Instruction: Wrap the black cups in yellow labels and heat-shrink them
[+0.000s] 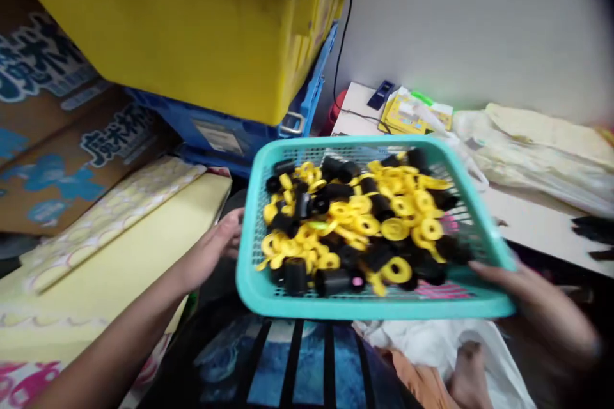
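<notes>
I hold a teal mesh basket point(369, 307) up in front of me with both hands. It carries several yellow plastic rings point(396, 229) mixed with black cylindrical pieces point(330, 281). My left hand point(215, 246) grips the basket's left rim, fingers curled under it. My right hand point(532, 303) holds the right front corner, blurred by motion, thumb on the rim. The basket is tilted slightly toward me.
A yellow crate point(201, 32) sits on a blue crate point(240, 134) at the upper left, beside printed cardboard boxes point(57, 121). Yellow flat boards point(119, 249) lie at the left. A white table point(527, 217) with bags and small items stands at the right.
</notes>
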A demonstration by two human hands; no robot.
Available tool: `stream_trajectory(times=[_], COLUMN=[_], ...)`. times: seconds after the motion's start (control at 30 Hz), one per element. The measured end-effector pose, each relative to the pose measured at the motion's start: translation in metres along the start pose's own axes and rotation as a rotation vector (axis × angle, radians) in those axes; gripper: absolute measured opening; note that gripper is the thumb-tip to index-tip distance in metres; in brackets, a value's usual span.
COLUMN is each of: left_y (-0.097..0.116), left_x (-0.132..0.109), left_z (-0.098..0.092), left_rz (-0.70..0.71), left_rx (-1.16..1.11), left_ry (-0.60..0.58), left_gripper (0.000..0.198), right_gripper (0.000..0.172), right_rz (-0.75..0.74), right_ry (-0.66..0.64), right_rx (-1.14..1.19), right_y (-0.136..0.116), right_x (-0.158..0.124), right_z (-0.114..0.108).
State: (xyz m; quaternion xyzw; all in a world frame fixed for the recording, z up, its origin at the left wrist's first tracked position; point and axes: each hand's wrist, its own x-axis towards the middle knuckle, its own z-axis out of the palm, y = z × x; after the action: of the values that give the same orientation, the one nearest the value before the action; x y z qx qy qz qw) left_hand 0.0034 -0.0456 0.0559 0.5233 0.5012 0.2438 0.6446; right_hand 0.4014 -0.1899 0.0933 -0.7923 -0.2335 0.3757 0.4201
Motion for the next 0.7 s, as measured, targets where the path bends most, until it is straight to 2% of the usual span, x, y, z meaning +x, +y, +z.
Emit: stream_trajectory(times=[0.03,0.07,0.13,0.2,0.27,0.3,0.37,0.43,0.47,0.5,0.53,0.57,0.63,0.7], left_y=[-0.008,-0.018,-0.04,-0.065,-0.092,-0.105,-0.123,-0.126,-0.121,-0.111,-0.1,-0.086,-0.062,-0.047], left_x=[-0.003,-0.005,-0.011,-0.018,-0.029,-0.035,-0.045,-0.048,-0.045,-0.038,-0.028,-0.016,0.016,0.047], left_z=[-0.007,-0.016,-0.038,-0.061,-0.078,-0.083,-0.086,-0.081,-0.077,-0.072,-0.067,-0.061,-0.049,-0.038], left_rz=[-0.011,-0.016,-0.024,-0.039,-0.098,-0.136,-0.164,-0.067,0.022,0.126,0.234,0.333,0.489,0.501], left_rx=[0.06,0.131,0.276,0.41,0.495,0.519,0.588,0.721,0.797,0.867,0.918,0.958,1.025,1.073], left_ry=[0.059,0.14,0.307,0.394,0.372,0.348,0.379,0.578,0.691,0.769,0.786,0.697,0.425,0.139], left_gripper=[0.08,0.077,0.072,0.068,0.067,0.067,0.068,0.068,0.065,0.06,0.053,0.044,0.035,0.04], right_gripper=[0.051,0.057,0.06,0.057,0.056,0.058,0.061,0.052,0.042,0.035,0.031,0.03,0.031,0.035], right_rz=[0.096,0.118,0.058,-0.07,-0.214,-0.3,-0.505,-0.74,-0.852,-0.958,-1.057,-1.13,-1.184,-1.196], right_ry=[-0.078,-0.129,-0.252,-0.405,-0.523,-0.499,-0.295,-0.096,-0.106,-0.174,-0.262,-0.362,-0.535,-0.647], right_rx=[0.08,0.133,0.125,-0.078,-0.355,-0.481,-0.638,-0.661,-0.646,-0.636,-0.629,-0.642,-0.736,-0.884], right_y=[0.013,0.026,0.051,0.07,0.077,0.075,0.06,0.036,0.023,0.01,0.0,-0.008,-0.015,-0.013], right_x=[-0.008,-0.013,-0.017,-0.011,0.0,0.006,0.017,0.024,0.027,0.029,0.031,0.034,0.039,0.044], right_z=[0.019,0.041,0.084,0.118,0.137,0.142,0.148,0.161,0.172,0.187,0.204,0.224,0.265,0.296])
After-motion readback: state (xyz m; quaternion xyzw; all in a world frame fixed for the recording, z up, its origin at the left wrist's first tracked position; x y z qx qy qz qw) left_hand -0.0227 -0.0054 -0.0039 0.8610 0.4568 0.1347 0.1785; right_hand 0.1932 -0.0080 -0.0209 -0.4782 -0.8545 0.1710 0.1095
